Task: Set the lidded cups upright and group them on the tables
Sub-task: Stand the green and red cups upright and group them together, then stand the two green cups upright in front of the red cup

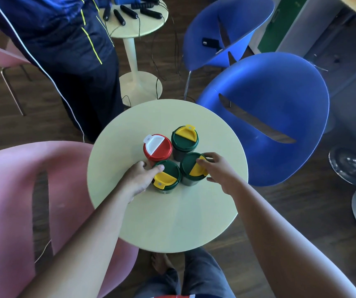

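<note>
Four lidded cups are seen upright and tightly clustered on the round tabletop: a red cup and three green cups. The left hand is curled around the near green cup, the right hand around the right green cup. With the cups touching, any sideways nudge could topple a neighbour such as the far green cup.

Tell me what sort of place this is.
Probably a lounge or break area: small round pedestal tables, moulded blue chairs and a pink chair on a wood floor.
</note>
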Available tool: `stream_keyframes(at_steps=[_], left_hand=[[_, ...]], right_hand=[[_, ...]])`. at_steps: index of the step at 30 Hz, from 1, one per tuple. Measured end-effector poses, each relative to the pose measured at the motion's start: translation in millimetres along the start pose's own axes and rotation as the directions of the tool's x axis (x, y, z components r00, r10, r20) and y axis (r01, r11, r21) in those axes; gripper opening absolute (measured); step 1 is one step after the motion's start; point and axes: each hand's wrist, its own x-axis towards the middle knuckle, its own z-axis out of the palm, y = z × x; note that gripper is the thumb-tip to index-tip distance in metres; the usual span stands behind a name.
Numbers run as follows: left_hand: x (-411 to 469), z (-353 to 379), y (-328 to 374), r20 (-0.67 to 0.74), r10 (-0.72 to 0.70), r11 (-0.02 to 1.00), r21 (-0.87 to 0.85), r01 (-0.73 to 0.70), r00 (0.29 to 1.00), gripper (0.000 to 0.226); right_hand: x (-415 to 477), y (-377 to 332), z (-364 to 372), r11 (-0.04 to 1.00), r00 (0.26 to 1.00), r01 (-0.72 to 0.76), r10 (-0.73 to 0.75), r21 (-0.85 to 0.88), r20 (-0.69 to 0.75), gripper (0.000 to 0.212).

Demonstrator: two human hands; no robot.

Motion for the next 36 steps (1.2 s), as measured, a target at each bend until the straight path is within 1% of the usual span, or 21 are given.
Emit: stream_keyframes(at_steps=[1,2,4,6,8,10,13,15,17,19,24,27,31,33,36], left_hand=[[-3.1,-3.3,1.6,-0.050,0.028,0.997,0.075,-0.025,0.998,0.085],[-6.6,-6.7,4.2,-0.109,0.078,0.989,0.136,-0.063,0.991,0.088],[-15.3,-13.0,12.4,-0.222,0.225,0.956,0.239,-0.171,0.949,0.084],[-25.0,-19.1,26.4,-0.270,0.363,0.904,0.334,-0.267,0.892,0.076],[-31.5,-23.7,43.7,-0.238,0.471,0.832,0.441,-0.337,0.850,0.066],[-36.1,-26.4,65.2,-0.170,0.538,0.756,0.530,-0.383,0.826,0.057],[-41.5,-28.1,106.8,-0.069,0.613,0.648,0.615,-0.450,0.787,0.047],[-47.4,-25.7,139.2,0.039,0.628,0.567,0.661,-0.492,0.777,0.046],[-56.1,-19.3,171.9,0.155,0.613,0.480,0.705,-0.521,0.775,0.049],[-62.8,-7.2,202.1,0.233,0.589,0.389,0.757,-0.525,0.774,0.052],[-90.5,44.2,266.2,0.321,0.603,0.196,0.828,-0.526,0.730,0.058],[-113.5,88.7,294.4,0.370,0.615,0.116,0.831,-0.544,0.696,0.057],[-151.8,157.3,320.8,0.412,0.627,0.059,0.821,-0.568,0.661,0.055],[-173.9,193.6,330.8,0.437,0.629,0.021,0.818,-0.575,0.643,0.054],[-207.5,249.0,345.9,0.490,0.642,-0.062,0.800,-0.597,0.590,0.051]], right_hand=[[-1.9,-1.5,-2.4,0.999,0.999,0.026,-0.026,-0.028,-0.022,0.048],[-4.8,-4.3,-4.9,0.996,0.997,0.057,-0.060,-0.064,-0.045,0.049],[-11.8,-11.7,-10.7,0.980,0.986,0.120,-0.137,-0.159,-0.099,0.048],[-18.0,-21.3,-17.1,0.950,0.966,0.177,-0.218,-0.258,-0.141,0.045],[-26.5,-33.3,-24.0,0.915,0.945,0.229,-0.291,-0.333,-0.150,0.040],[-36.3,-46.0,-33.5,0.873,0.923,0.282,-0.360,-0.398,-0.135,0.037],[-53.0,-64.6,-56.6,0.783,0.884,0.338,-0.454,-0.522,-0.109,0.032],[-63.4,-76.9,-77.6,0.719,0.860,0.351,-0.501,-0.600,-0.098,0.028],[-75.2,-89.1,-101.3,0.658,0.843,0.329,-0.528,-0.677,-0.103,0.025],[-87.1,-98.8,-127.5,0.623,0.854,0.256,-0.504,-0.739,-0.129,0.023],[-119.4,-99.0,-194.8,0.584,0.870,0.099,-0.444,-0.806,-0.215,0.020],[-144.7,-84.6,-236.5,0.562,0.859,0.015,-0.431,-0.827,-0.277,0.029],[-186.2,-53.3,-299.5,0.579,0.847,-0.069,-0.396,-0.812,-0.354,0.034],[-208.3,-33.2,-331.9,0.607,0.826,-0.094,-0.395,-0.789,-0.402,0.033],[-243.2,0.7,-378.9,0.641,0.786,-0.144,-0.389,-0.754,-0.480,0.037]])
